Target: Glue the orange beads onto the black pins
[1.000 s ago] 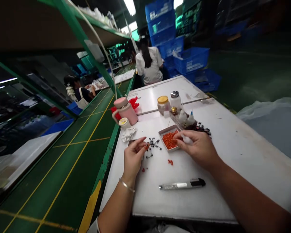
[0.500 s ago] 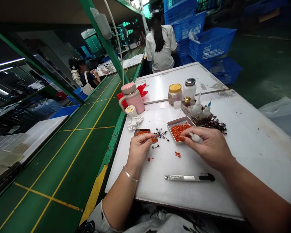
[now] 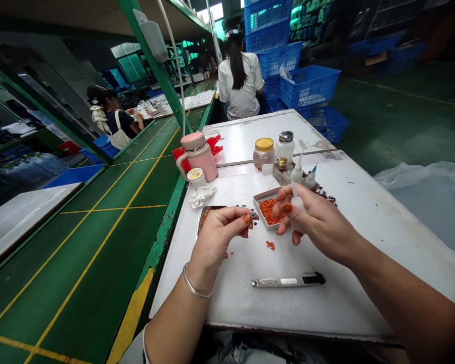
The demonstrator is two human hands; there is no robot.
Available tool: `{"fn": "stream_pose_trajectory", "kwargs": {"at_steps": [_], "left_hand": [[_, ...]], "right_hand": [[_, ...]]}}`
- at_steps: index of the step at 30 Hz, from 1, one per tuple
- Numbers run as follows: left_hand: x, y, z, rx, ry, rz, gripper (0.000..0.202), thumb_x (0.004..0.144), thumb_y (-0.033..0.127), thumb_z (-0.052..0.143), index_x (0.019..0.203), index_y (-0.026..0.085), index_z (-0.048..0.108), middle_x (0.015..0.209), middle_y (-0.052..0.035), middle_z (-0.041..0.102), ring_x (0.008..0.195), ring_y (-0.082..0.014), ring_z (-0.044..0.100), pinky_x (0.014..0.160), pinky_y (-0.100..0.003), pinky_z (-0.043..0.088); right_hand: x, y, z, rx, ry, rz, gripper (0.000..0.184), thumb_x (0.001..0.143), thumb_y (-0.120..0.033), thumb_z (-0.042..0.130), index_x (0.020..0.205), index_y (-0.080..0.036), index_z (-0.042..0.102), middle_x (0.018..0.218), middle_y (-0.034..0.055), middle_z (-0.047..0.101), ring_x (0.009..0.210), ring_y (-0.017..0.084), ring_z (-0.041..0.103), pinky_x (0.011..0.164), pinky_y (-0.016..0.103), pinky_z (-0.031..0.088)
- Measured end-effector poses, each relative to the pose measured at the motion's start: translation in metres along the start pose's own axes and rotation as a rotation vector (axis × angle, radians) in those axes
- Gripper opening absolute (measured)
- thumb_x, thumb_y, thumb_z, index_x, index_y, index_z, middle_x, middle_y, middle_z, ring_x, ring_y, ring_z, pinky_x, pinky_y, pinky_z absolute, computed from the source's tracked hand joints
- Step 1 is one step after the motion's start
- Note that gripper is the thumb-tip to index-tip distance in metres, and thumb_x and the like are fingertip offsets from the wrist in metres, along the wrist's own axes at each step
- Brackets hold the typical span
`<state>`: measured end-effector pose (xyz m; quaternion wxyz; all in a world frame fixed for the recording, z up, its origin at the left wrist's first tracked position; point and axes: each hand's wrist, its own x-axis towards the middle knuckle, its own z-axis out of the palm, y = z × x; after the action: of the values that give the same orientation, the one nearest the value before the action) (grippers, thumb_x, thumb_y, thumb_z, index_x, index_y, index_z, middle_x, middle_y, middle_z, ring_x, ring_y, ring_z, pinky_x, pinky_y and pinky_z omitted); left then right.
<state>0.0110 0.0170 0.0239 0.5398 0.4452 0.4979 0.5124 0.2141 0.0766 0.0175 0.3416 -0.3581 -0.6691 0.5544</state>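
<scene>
My left hand point(image 3: 218, 235) is raised just above the white table point(image 3: 364, 212), thumb and forefinger pinched on a tiny black part point(image 3: 254, 216). My right hand point(image 3: 311, 220) is closed around a small white squeeze bottle point(image 3: 297, 201), its thin tip pointing up. Between and behind the hands sits a small white tray of orange pieces point(image 3: 270, 211). A second shallow tray with orange pieces point(image 3: 208, 215) lies partly hidden behind my left hand. A few loose orange bits point(image 3: 270, 245) lie on the table below the tray.
A grey and black utility knife point(image 3: 288, 281) lies near the table's front edge. Behind stand a pink mug point(image 3: 197, 157), a yellow-lidded jar point(image 3: 264, 153), a metal-lidded bottle point(image 3: 285, 145), a box of small glue bottles point(image 3: 298, 177) and crumpled tissue point(image 3: 200, 196). A green conveyor point(image 3: 109, 212) runs left; other people sit beyond.
Both hands have lifted off the table. My right hand has turned the white bottle tip-up, and my left hand has brought the tiny black part closer to the tray.
</scene>
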Motion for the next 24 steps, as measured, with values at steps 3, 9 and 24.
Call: {"fn": "stream_pose_trajectory", "kwargs": {"at_steps": [3,9,24], "left_hand": [[0.006,-0.008,0.006,-0.037,-0.021,-0.003,0.013,0.079,0.026,0.075,0.080,0.013,0.076,0.068,-0.0025,0.066,0.062,-0.0083,0.057,0.060,-0.019,0.046],[0.009,-0.023,0.001,-0.189,0.007,-0.073,0.017,0.077,0.030,0.077,0.079,0.014,0.074,0.069,-0.0010,0.063,0.060,-0.0072,0.055,0.058,-0.019,0.046],[0.006,-0.028,0.003,-0.336,0.082,-0.155,0.015,0.066,0.027,0.085,0.076,0.018,0.078,0.073,-0.0054,0.077,0.070,-0.0136,0.068,0.066,-0.022,0.050]], "right_hand": [[0.000,0.003,0.004,-0.049,0.030,-0.040,0.047,0.091,-0.058,0.052,0.124,-0.025,0.048,0.096,0.0063,0.068,0.067,0.019,0.069,0.045,0.026,0.055],[-0.002,0.016,0.007,-0.108,0.114,-0.078,0.045,0.095,-0.051,0.051,0.130,-0.024,0.057,0.090,0.0040,0.069,0.056,0.014,0.064,0.061,0.029,0.059],[-0.005,0.029,0.006,-0.125,0.088,-0.050,0.027,0.091,-0.046,0.060,0.103,-0.022,0.065,0.093,0.0028,0.069,0.070,0.016,0.067,0.070,0.030,0.055]]}}
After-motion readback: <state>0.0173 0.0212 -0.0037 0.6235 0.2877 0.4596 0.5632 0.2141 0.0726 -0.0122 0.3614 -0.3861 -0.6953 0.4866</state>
